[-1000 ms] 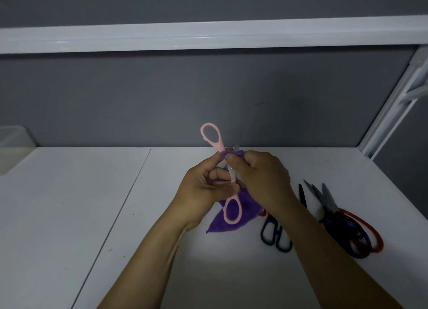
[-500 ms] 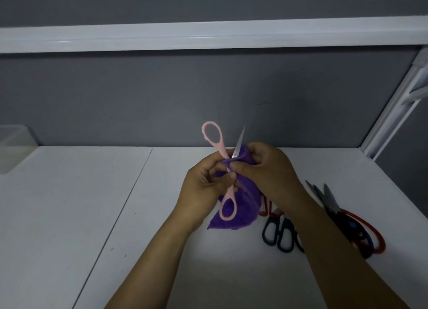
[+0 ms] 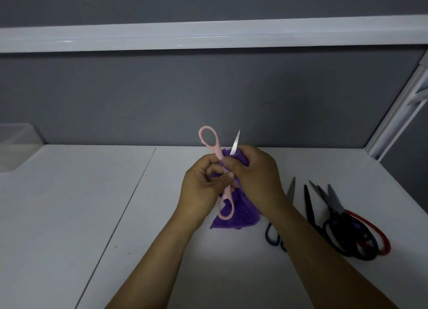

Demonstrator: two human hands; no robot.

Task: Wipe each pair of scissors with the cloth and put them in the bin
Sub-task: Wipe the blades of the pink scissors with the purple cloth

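Held above the table [image 3: 69, 216], the pink scissors [image 3: 217, 152] are gripped by the handles in the left hand [image 3: 203, 188] while the right hand [image 3: 257, 179] pinches the purple cloth [image 3: 240, 213] round a blade, its tip now bared further than a second ago, so wiping looks mid-stroke.

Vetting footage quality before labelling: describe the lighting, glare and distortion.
Head view: dim, a brighter pool on the near table; glare streaks on the shelf edge, which bows from wide-angle distortion; the pink scissors glint at the blade above the purple cloth; the dark scissors pile sinks into shadow.
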